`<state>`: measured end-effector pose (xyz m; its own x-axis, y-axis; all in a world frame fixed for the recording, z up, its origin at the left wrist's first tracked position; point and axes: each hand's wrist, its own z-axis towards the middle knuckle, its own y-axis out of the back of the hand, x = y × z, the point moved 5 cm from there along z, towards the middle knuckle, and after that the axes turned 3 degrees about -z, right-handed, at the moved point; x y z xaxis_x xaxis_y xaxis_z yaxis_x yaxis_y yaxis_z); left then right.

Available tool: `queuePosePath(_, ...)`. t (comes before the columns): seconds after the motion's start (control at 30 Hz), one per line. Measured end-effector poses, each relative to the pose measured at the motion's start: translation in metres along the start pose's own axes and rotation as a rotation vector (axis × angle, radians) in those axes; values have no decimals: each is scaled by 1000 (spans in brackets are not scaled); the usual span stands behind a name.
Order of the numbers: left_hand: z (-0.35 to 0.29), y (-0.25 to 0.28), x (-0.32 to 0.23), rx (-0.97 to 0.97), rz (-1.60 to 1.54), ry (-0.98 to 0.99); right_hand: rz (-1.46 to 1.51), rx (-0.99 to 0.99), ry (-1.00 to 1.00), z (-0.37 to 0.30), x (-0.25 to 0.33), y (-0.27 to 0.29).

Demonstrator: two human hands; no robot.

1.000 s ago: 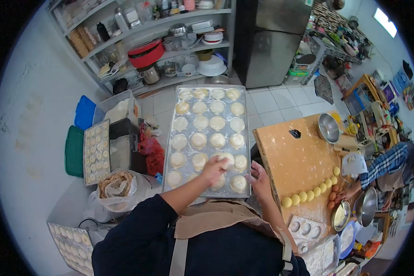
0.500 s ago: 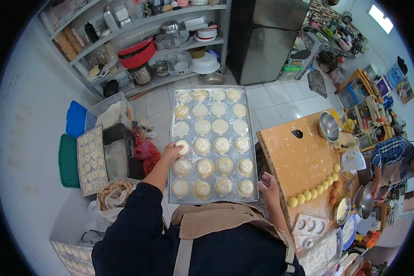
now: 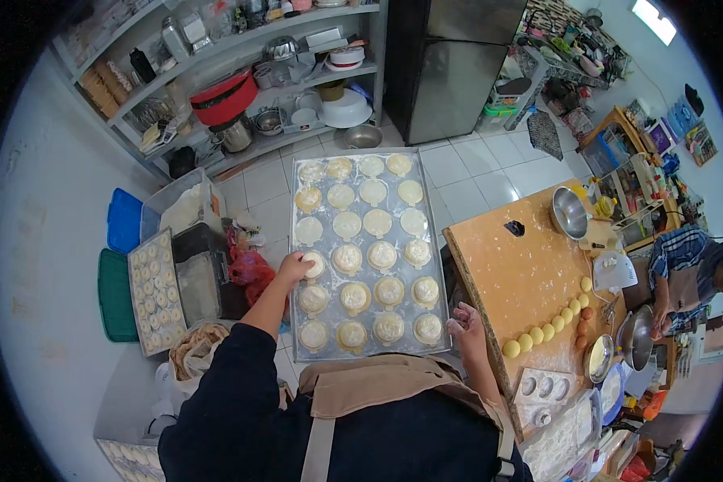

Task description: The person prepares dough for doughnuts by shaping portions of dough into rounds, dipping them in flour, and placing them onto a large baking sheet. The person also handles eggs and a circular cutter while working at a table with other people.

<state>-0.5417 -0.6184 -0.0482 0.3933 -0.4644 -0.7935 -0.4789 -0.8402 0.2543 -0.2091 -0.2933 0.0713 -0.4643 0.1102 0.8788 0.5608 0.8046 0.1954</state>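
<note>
A large metal tray [image 3: 361,309] in front of me holds rows of floured round pieces on thin discs. The nearer rows carry domed dough balls [image 3: 389,327]; the far rows show flat pale discs [image 3: 373,192]. My left hand [image 3: 292,268] reaches over the tray's left edge, its fingers closed on a floured dough ball [image 3: 314,265] at the left end of the nearest domed row to the flat ones. Beside the tray's near right corner hovers my right hand [image 3: 465,324], its floured fingers apart and holding nothing. What supports the tray is hidden.
At right, a wooden table [image 3: 490,265] bears a curved row of yellow dough balls [image 3: 536,335], eggs [image 3: 583,326] and a steel bowl [image 3: 569,216]. Another person [image 3: 683,273] works beyond it. Left stand a tilted tray of small pieces [image 3: 157,293] and bins; shelves [image 3: 249,104] rise behind.
The whole view has shifted slightly, so the shelves and fridge sit further left. My left hand stays on the same dough ball; my right hand remains beside the tray.
</note>
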Motion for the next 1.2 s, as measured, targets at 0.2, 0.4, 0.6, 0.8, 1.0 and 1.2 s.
queuePosePath(0.2, -30, 2, -34, -211, 828, -359, 58, 6, 0, 4, -7, -3)
queuePosePath(0.4, -68, -22, -42, -64, 1218, -631, -28, -2, 21, 6, -12, -3)
queuePosePath(0.6, -61, -16, -12, 10, 1355, -520, 3, 14, -4, 3, -10, -7)
queuePosePath(0.8, -63, -22, -19, 70, 1351, -519, -42, 12, -16, 4, -13, -6)
queuePosePath(1.0, -67, -23, -16, 11, 1329, -614, -30, 3, -36, -1, -3, -8)
queuePosePath(1.2, -65, -24, -10, 71, 1355, -553, -68, 15, -23, 1, -11, -9)
